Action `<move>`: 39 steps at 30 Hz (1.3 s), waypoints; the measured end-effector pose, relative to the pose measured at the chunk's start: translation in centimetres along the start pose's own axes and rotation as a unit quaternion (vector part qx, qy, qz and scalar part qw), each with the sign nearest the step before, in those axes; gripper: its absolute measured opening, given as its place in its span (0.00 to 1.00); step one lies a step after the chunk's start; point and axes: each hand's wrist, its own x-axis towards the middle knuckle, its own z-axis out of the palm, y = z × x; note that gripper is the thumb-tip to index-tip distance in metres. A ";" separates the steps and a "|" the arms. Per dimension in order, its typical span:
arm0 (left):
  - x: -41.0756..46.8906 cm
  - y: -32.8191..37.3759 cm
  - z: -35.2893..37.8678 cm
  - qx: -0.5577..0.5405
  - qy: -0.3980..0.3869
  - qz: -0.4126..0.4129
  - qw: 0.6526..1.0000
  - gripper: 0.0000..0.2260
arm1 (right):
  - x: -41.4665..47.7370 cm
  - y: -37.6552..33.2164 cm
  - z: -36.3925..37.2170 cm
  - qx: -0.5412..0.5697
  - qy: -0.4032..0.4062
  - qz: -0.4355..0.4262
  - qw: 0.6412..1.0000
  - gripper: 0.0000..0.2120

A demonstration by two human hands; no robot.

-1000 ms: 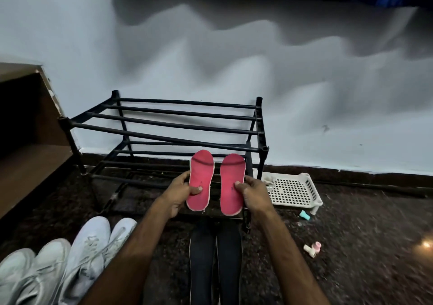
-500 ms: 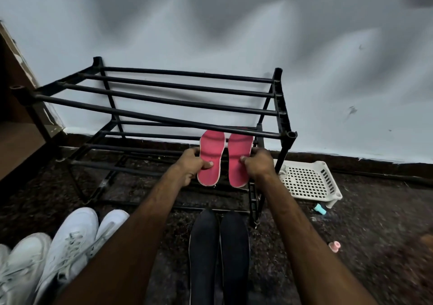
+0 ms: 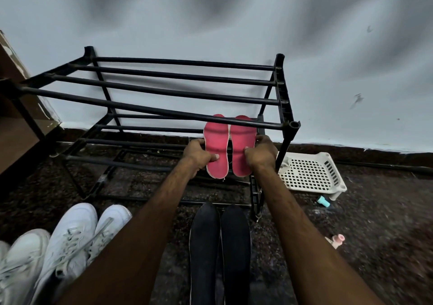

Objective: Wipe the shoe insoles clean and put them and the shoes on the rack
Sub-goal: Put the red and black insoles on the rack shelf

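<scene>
Two pink insoles (image 3: 216,145) are held upright and side by side at the right end of the rack (image 3: 150,92), with their toe ends behind its front top bar. The left hand (image 3: 198,154) grips the left one, thumb on its face and fingers curled behind; the right hand (image 3: 261,153) grips the right one the same way. Two dark insoles (image 3: 220,246) lie on the floor between the arms. White shoes (image 3: 70,239) stand at the left, and a basket (image 3: 311,173) lies right of the rack.
</scene>
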 end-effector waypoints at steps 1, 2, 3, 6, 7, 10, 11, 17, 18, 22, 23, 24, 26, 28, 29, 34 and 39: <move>-0.1 -0.1 -0.2 0.014 0.003 -0.001 1.000 0.24 | -0.1 0.1 0.0 -0.006 0.000 -0.005 1.000 0.17; -0.1 -0.3 -0.4 0.027 0.004 0.002 1.000 0.23 | -0.2 0.2 0.1 -0.015 -0.001 -0.012 1.000 0.16; 0.0 -0.5 -0.5 0.034 0.004 0.004 0.999 0.23 | -0.3 0.2 0.1 -0.026 -0.003 -0.021 0.999 0.16; 0.6 -1.3 -0.7 0.028 0.007 0.011 1.000 0.32 | -0.8 0.4 0.5 -0.080 -0.005 -0.056 0.995 0.14; 0.6 -1.4 -0.7 0.028 0.014 0.012 0.999 0.32 | -1.0 0.5 0.7 -0.099 -0.003 -0.067 0.993 0.14; -0.4 -1.2 -0.8 0.032 0.046 0.011 0.998 0.29 | -1.5 0.8 0.9 -0.147 0.006 -0.093 0.985 0.13; -0.8 -1.1 -0.8 0.028 0.055 0.007 0.998 0.29 | -1.6 0.8 0.9 -0.165 0.011 -0.102 0.981 0.14; -3.4 -2.1 -0.8 0.093 0.145 0.060 0.983 0.26 | -3.5 2.0 1.0 -0.193 0.027 -0.216 0.957 0.26; -4.2 -2.2 -0.7 0.090 0.185 0.078 0.975 0.23 | -4.0 2.5 1.0 -0.179 0.027 -0.223 0.958 0.26; -8.0 -3.7 0.0 0.054 0.316 0.130 0.938 0.13 | -6.8 4.6 0.6 -0.101 0.047 -0.241 0.964 0.24; -8.6 -4.5 0.2 0.047 0.339 0.131 0.931 0.12 | -7.6 5.0 0.3 -0.081 0.058 -0.247 0.964 0.23; -9.6 -5.5 0.5 0.039 0.360 0.128 0.923 0.11 | -8.5 5.6 -0.1 -0.060 0.071 -0.249 0.964 0.22; -11.1 -7.6 1.3 0.031 0.387 0.106 0.915 0.10 | -10.1 6.7 -0.8 -0.021 0.105 -0.240 0.965 0.19; -12.3 -11.0 2.4 0.045 0.367 0.057 0.927 0.10 | -11.7 8.8 -1.3 -0.003 0.133 -0.197 0.971 0.16; -12.8 -13.3 3.2 0.053 0.339 0.021 0.939 0.11 | -12.5 10.3 -1.3 0.003 0.140 -0.164 0.976 0.14; -15.0 -23.2 6.1 0.203 0.168 -0.195 0.945 0.24 | -15.3 18.4 -0.5 -0.060 0.009 0.070 0.996 0.10; -18.7 -24.2 6.9 0.323 0.102 -0.210 0.917 0.28 | -17.2 22.0 0.6 -0.156 -0.112 0.161 0.968 0.19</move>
